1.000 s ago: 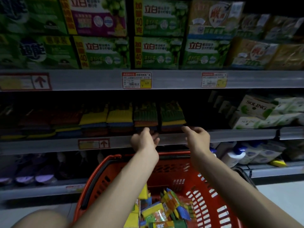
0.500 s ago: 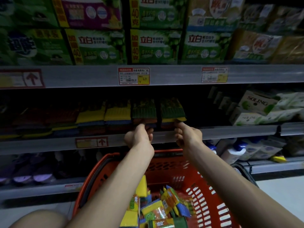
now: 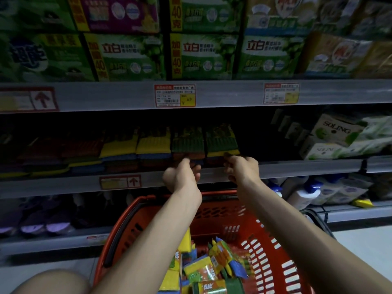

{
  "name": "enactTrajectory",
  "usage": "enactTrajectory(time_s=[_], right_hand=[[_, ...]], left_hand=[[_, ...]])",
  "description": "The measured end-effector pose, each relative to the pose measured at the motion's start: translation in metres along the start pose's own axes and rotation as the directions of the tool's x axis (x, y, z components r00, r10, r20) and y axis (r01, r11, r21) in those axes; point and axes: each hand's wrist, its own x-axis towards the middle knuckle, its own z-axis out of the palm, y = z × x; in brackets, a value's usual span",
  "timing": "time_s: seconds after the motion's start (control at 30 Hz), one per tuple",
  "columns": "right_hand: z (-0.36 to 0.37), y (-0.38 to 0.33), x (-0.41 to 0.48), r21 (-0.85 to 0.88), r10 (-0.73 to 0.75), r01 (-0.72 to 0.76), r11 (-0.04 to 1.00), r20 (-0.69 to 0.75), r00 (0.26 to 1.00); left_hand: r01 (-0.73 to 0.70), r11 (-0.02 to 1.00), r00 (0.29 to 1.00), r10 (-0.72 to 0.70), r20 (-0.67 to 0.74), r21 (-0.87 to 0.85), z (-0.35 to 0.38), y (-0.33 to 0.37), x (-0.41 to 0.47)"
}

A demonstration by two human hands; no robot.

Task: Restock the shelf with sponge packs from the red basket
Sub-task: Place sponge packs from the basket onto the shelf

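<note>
Head view: flat, rectangular shelf packs (image 3: 220,141), spongy yellow, blue and orange slabs under ribbed green scourers, lie stacked in a row on the grey metal shelf (image 3: 297,166). Below, a red slotted plastic basket (image 3: 265,251) holds loose packs (image 3: 203,270) in glossy wrap, tumbled together. The left hand (image 3: 180,179) is at the front of one stack, its fingers (image 3: 196,172) curled close. The right hand (image 3: 244,168), also curled, touches the next stack's yellow edge. Blur hides whether either hand pinches a pack.

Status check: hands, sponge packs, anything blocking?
Left hand, right hand at shelved sponge packs, fingers curled, grip unclear. More packs in red basket. Nothing in the way.
</note>
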Motion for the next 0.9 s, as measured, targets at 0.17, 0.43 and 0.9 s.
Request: enactTrajectory(time_s=[0.17, 0.43, 0.9], right_hand=[[-0.001, 0.001, 0.002, -0.03, -0.007, 0.008, 1.0, 0.023, 1.0], [-0.001, 0.001, -0.003, -0.046, -0.026, 0.029, 0.999, 0.06, 0.998], [-0.043, -0.007, -0.044, -0.132, -0.044, 0.082, 0.988, 0.273, 0.961]], left_hand=[[-0.007, 1.0, 1.0, 0.007, 0.017, -0.005, -0.002, 0.001, -0.003], [-0.018, 1.0, 1.0, 0.018, 0.024, -0.003, -0.003, -0.002, 0.0], [-0.083, 0.975, 0.97, 0.031, 0.241, 0.207, -0.044, -0.004, -0.019]])
